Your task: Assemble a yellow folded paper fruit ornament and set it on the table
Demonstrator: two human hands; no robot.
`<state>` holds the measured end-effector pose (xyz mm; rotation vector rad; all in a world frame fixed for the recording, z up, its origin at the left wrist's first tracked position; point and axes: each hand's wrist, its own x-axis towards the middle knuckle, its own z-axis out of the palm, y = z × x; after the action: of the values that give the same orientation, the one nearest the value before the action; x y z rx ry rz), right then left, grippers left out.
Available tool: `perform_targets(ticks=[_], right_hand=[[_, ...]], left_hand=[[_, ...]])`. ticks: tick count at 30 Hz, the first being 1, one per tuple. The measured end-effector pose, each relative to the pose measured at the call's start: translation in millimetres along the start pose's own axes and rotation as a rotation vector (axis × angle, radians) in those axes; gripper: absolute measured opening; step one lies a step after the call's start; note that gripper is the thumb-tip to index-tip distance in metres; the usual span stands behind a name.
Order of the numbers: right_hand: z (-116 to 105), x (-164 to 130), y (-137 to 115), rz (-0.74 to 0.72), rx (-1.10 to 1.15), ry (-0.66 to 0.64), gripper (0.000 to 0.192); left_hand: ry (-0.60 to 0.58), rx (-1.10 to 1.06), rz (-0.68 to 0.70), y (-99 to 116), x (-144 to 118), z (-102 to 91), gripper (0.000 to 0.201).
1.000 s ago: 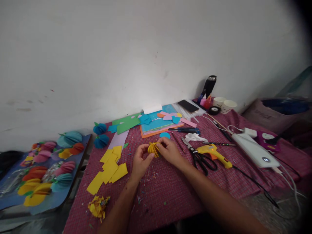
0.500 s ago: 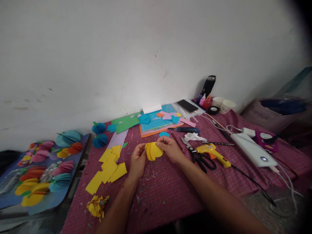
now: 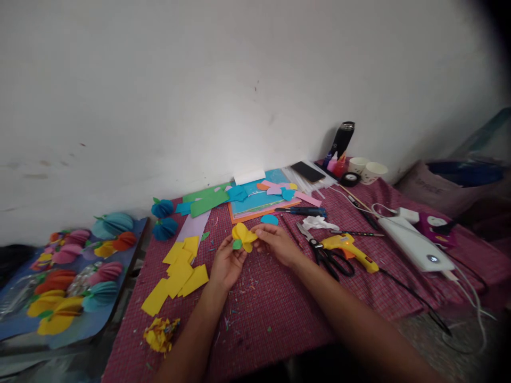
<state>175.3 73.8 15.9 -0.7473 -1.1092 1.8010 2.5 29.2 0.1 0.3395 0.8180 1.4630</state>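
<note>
yellow paper piece: one, fanned into petals (image 3: 241, 233), up between both hands over the middle of the cloth (image 3: 275, 314); its underside is hidden by fingers
green leaf: one that I can see on it (image 3: 237, 244), low on the left
left hand: fingers curled round the piece from below and left (image 3: 229, 264); some fingertips hidden
right hand: thumb and fingers pinching its right edge (image 3: 276, 243); exact contact is tough to make out
forearms: two, both cut off at the bottom
yellow cards: overlapping pile, at least five (image 3: 181, 274); lower ones partly covered
blue paper balls: two, by the wall (image 3: 165, 229)
tools: one scissors (image 3: 325, 258), one glue gun (image 3: 351, 251), touching or nearly, can't tell
cups: two (image 3: 374, 173)
board: cut off at the left edge (image 3: 91, 325); balls overlap too much to count
</note>
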Motion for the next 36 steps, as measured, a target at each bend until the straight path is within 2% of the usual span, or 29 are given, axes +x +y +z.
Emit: perform_targets(ticks=[2, 5, 9, 12, 15, 18, 23, 26, 28, 33, 36], right_hand=[[0, 1, -1, -0.014, -0.016, -0.019, 0.034], [-2, 5, 2, -0.066, -0.123, 0.028, 0.028], [-6, 9, 6, -0.124, -0.314, 0.083, 0.022], [-9, 10, 6, -0.167, -0.393, 0.088, 0.023], [-10, 10, 6, -0.205, -0.414, 0.091, 0.022], [-10, 12, 8, -0.208, -0.429, 0.103, 0.021], [-9, 13, 12, -0.120, -0.379, 0.111, 0.022], [-10, 13, 12, -0.117, -0.369, 0.132, 0.020], [-10, 13, 11, -0.127, -0.382, 0.140, 0.019], [-9, 13, 10, -0.132, -0.378, 0.088, 0.019], [-7, 13, 13, -0.188, -0.361, 0.131, 0.030]], left_hand=[[0.006, -0.027, 0.000, 1, 1, -0.3, 0.020], [-0.017, -0.034, -0.007, 4, -1, 0.2, 0.017], [-0.131, 0.082, 0.029, 4, -4, -0.2, 0.031], [-0.099, 0.310, 0.178, 2, -5, -1.6, 0.034], [-0.003, 0.606, 0.435, 2, -4, -2.4, 0.023], [-0.057, 0.820, 0.573, 3, -5, -2.2, 0.012], [-0.231, 0.903, 0.508, 4, -11, -2.3, 0.017], [-0.289, 0.904, 0.517, 4, -12, -3.0, 0.022], [-0.281, 0.914, 0.531, 3, -11, -3.5, 0.021], [-0.177, 0.989, 0.577, 1, -7, -4.7, 0.018], [-0.116, 1.018, 0.622, 1, -6, -5.6, 0.018]])
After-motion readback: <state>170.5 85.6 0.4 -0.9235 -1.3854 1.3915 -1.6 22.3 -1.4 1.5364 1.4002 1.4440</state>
